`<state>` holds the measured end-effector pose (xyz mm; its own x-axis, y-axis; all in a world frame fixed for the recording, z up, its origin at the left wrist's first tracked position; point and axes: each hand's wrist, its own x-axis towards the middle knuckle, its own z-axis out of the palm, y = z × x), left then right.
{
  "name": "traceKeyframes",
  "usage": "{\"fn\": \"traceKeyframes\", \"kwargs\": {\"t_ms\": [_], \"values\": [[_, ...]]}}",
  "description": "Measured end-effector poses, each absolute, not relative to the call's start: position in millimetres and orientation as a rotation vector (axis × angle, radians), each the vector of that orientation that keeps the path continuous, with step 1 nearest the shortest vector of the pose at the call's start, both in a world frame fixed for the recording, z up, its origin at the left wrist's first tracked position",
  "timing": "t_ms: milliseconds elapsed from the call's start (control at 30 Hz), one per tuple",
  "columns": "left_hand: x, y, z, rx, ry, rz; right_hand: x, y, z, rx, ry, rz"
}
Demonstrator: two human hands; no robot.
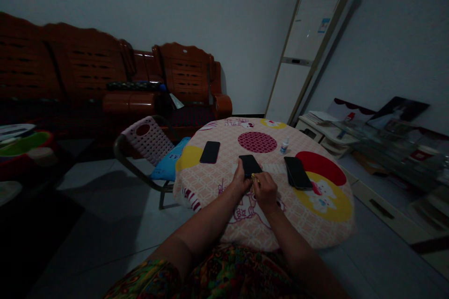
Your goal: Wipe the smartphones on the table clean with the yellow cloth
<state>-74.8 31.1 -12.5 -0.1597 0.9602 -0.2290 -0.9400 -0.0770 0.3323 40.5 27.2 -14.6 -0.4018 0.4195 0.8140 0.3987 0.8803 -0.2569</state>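
On the round table (326, 229), I'm steadying the middle phone (249, 165) with my left hand (239, 181) while my right hand (265, 190) is pinching what seems a small yellowish tool (255, 177) at its edge.

Three black phones lie on the round table (210, 187): one at the left (210, 152), one in the middle (249, 165), and one at the right (298, 173). One small bottle (284, 145) stands among them. Two hands are at the middle phone, a left hand (240, 180) and a right hand (265, 191). One pink chair (149, 140) stands beside the table, and one tall white cabinet (308, 42) stands in the corner.
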Motion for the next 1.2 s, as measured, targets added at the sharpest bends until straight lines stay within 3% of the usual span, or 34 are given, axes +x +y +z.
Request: {"fn": "traceKeyframes", "kwargs": {"t_ms": [1200], "values": [[-73, 27, -9, 0.105, 0.487, 1.676, 44, 26, -15, -0.539, -2.025, 0.037]]}}
